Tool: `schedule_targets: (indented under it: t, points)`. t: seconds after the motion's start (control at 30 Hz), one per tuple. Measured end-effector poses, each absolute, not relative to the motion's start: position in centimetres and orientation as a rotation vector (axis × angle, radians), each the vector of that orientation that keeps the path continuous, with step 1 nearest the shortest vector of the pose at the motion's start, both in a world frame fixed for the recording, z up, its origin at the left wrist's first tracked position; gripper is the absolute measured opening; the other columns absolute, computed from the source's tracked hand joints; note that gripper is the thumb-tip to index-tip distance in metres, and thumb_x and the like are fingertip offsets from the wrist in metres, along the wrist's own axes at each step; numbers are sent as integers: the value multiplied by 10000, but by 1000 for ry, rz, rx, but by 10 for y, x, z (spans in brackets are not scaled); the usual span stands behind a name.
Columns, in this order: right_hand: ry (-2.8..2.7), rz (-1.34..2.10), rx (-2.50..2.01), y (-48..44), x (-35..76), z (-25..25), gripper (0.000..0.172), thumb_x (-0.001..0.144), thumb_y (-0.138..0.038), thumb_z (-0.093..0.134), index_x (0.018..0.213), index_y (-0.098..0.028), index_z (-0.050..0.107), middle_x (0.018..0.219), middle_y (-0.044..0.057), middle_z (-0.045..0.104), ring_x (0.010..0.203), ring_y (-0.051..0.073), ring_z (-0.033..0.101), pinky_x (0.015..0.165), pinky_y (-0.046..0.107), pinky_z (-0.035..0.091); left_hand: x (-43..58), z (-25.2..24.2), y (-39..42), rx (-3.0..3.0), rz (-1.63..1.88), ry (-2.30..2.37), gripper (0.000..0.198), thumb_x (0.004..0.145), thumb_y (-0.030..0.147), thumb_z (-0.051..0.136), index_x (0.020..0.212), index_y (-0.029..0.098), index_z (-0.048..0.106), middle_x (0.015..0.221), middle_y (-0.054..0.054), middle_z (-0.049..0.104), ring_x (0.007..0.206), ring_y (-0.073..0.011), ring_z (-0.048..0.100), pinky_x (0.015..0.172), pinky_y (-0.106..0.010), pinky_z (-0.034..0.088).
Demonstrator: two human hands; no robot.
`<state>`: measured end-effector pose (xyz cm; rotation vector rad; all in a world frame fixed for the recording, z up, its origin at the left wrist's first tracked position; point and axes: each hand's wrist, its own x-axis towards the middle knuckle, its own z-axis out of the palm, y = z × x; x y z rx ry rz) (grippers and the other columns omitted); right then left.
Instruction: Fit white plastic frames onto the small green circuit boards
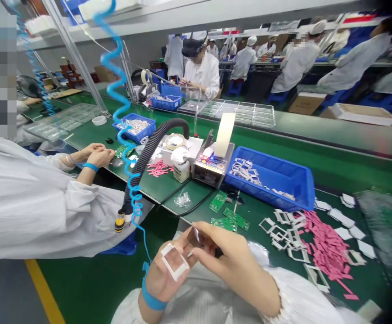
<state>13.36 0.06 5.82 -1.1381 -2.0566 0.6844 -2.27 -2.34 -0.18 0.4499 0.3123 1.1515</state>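
A small white rectangular plastic frame (pixel 179 272) lies against the palm of my left hand (pixel 158 278), its fingers curled in near it. A blue wrist strap (pixel 153 298) with a coiled cord circles that wrist. Close beside it, my right hand (pixel 232 252) pinches a small dark, glossy panel (pixel 193 236) between thumb and fingers; part of it is hidden by the fingers. The fingertips of both hands meet around the panel. Just beyond my hands, several green circuit boards (pixel 236 219) lie on the green table.
At right lie loose white frames (pixel 279 234), a heap of pink strips (pixel 327 247) and white pads (pixel 340 217). Behind are a blue bin (pixel 297 180), a tape dispenser (pixel 209 167) and a white bottle (pixel 181 171). A black hose (pixel 148 157) and co-worker's hands (pixel 97 157) are at left.
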Motion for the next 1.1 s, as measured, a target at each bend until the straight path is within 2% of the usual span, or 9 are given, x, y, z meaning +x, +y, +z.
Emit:
schedule_targets:
  t: [0.07,0.17,0.27,0.37,0.5,0.6,0.73,0.9,1.1]
  points:
    - [-2026,481,-1194,-6,141,54,230,870,-306,522,1042,-174,598,715,5,678,531,102,587,516,193,481,-8,17,-21,548,1109,288,347,626,526,718,817,236,719,1175,-58,613,1158,-313,515,1011,-463,363]
    - [-1974,261,-1204,-14,150,50,258,901,-343,494,1063,-163,584,673,4,676,536,109,614,552,191,505,8,30,-17,589,1036,307,369,634,534,708,834,224,729,1196,-86,597,1095,-308,548,970,-466,397]
    - [-2007,271,-1150,-18,165,54,302,923,-350,461,1146,-161,536,790,28,704,617,109,648,601,185,523,17,33,-15,580,1009,342,375,623,545,710,817,225,736,1180,-94,589,1051,-303,561,938,-466,416]
    - [-2050,274,-1123,-19,184,67,310,910,-307,486,1184,-163,504,946,65,689,760,128,654,662,216,530,21,37,-13,593,1006,376,362,617,540,718,784,220,740,1170,-93,566,1099,-308,529,955,-461,406]
    - [-1927,126,-1183,-17,198,84,64,838,-166,553,877,-204,586,804,40,601,762,158,583,633,276,488,25,41,-11,683,964,376,314,639,509,718,781,231,750,1136,-88,549,1114,-295,516,966,-452,401]
    - [-1910,176,-1147,-14,197,88,91,829,-142,552,775,-213,568,721,18,543,698,154,533,630,307,461,25,41,-10,861,945,348,336,651,520,703,840,247,755,1134,-102,561,1101,-300,527,967,-445,386]
    - [-1909,215,-1142,-12,196,85,117,839,-126,530,773,-220,553,717,16,546,684,159,526,678,355,443,25,41,-11,1036,909,349,349,673,512,682,913,266,748,1153,-107,570,1098,-295,535,958,-415,381]
    - [-1929,316,-1160,-15,203,82,142,864,-139,493,758,-226,530,727,24,544,725,168,532,638,328,442,27,41,-11,1075,895,371,348,674,504,680,929,275,744,1156,-100,568,1062,-271,548,946,-400,386]
    - [-1965,339,-1176,-16,207,73,152,877,-127,453,761,-213,499,757,21,538,755,167,499,677,329,419,29,40,-8,1134,851,382,355,689,513,661,930,267,745,1145,-112,576,1073,-276,537,955,-405,377]
